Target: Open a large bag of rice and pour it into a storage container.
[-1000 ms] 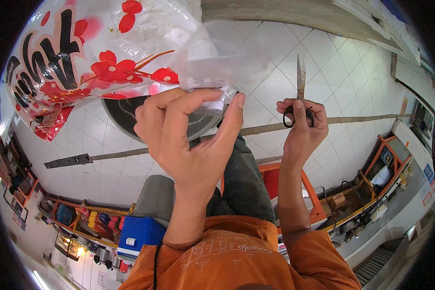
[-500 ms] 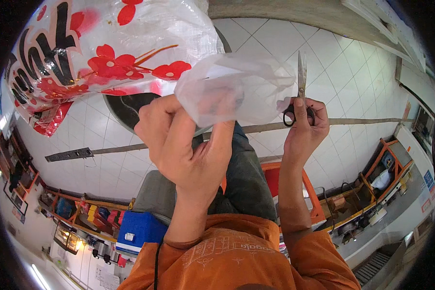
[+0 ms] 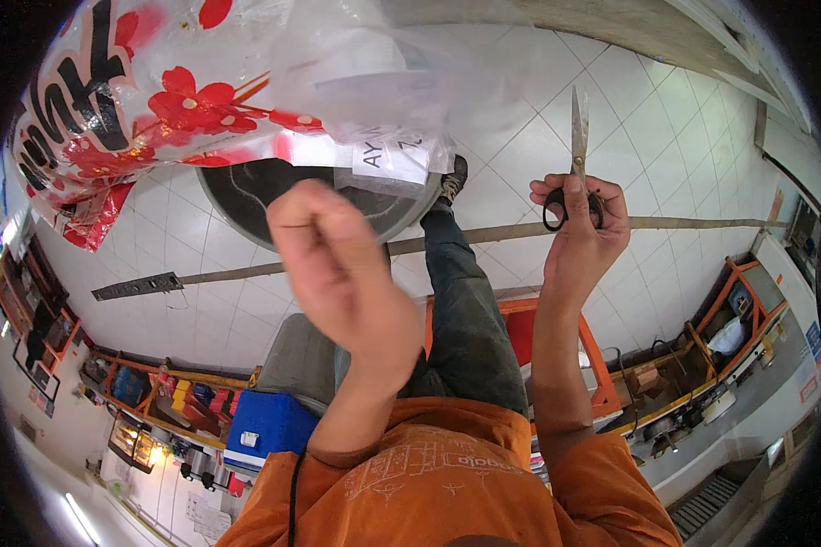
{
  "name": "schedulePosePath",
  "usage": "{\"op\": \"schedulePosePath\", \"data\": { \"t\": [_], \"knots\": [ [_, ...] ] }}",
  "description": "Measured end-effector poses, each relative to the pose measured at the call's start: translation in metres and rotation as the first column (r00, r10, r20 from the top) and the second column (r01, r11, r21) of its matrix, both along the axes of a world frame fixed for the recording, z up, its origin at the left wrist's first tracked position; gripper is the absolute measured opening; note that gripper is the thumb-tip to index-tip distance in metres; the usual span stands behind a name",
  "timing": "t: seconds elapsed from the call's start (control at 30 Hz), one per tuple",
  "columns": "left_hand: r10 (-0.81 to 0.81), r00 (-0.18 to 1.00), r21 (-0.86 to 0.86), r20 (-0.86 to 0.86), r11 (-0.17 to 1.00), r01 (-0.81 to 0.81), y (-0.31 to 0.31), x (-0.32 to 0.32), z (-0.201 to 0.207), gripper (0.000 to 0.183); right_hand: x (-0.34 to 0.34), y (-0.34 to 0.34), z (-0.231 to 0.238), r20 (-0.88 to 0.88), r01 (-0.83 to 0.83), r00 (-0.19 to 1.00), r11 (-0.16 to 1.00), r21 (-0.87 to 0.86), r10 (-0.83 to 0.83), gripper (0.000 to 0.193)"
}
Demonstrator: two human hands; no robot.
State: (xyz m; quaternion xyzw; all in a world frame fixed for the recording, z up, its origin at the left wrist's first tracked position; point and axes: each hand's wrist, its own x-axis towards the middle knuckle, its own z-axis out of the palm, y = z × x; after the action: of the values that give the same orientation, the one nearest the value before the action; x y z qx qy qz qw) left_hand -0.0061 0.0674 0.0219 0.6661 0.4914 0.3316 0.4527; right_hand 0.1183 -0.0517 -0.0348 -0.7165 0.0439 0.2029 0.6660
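Note:
My left hand (image 3: 342, 273) is in the middle, blurred by motion, its fingers curled in and nothing seen in them. Past its fingertips, apart from the hand, a see-through plastic bag (image 3: 374, 64) is smeared in the air. A white paper slip (image 3: 390, 159) in clear plastic shows beneath it. My right hand (image 3: 584, 214) holds black-handled scissors (image 3: 579, 137) upright, blades pointing away and nearly closed. At the far left is a big white plastic sack (image 3: 192, 137) with red flowers. Under the sack and slip stands a round grey tub (image 3: 401, 217), dark inside.
A long thin strip (image 3: 502, 239) crosses the white tiled floor (image 3: 602, 128). Near my left side stands a blue cooler box (image 3: 269, 433) beside a grey seat (image 3: 296, 365). Orange-framed shelves (image 3: 739, 319) line the right. My shoe (image 3: 453, 178) touches or nearly touches the tub's right side.
The clear bag has left my left hand and moved away and to the left. My left hand has drawn back slightly. The slip now shows. My right hand keeps the scissors, shifted slightly.

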Motion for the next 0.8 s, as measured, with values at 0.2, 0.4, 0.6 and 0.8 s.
{"op": "schedulePosePath", "data": {
  "t": [0.2, 0.4, 0.6, 0.8],
  "knots": [
    [0.392, 0.761, -0.751, 0.517, 0.634, 0.183, 0.004, 0.001, -0.003, 0.041, -0.001, -0.002, -0.001, -0.027, 0.002, 1.0, 1.0, 0.008, -0.002, 0.011],
    [0.123, 0.938, -0.572, 0.324, 0.815, 0.091, 0.005, 0.019, 0.002, 0.037, 0.002, -0.003, 0.0, -0.021, -0.006, 1.0, 1.0, 0.006, 0.006, 0.011],
    [0.23, 0.842, -0.548, 0.489, 0.831, 0.091, 0.001, 0.015, 0.008, 0.042, 0.008, 0.0, 0.001, -0.012, -0.034, 0.999, 0.999, 0.004, 0.034, 0.011],
    [0.3, 0.827, -0.59, 0.475, 0.806, 0.046, -0.006, 0.014, 0.015, 0.043, 0.029, 0.012, 0.012, 0.054, -0.041, 0.998, 0.999, -0.001, 0.041, 0.013]
  ]
}}
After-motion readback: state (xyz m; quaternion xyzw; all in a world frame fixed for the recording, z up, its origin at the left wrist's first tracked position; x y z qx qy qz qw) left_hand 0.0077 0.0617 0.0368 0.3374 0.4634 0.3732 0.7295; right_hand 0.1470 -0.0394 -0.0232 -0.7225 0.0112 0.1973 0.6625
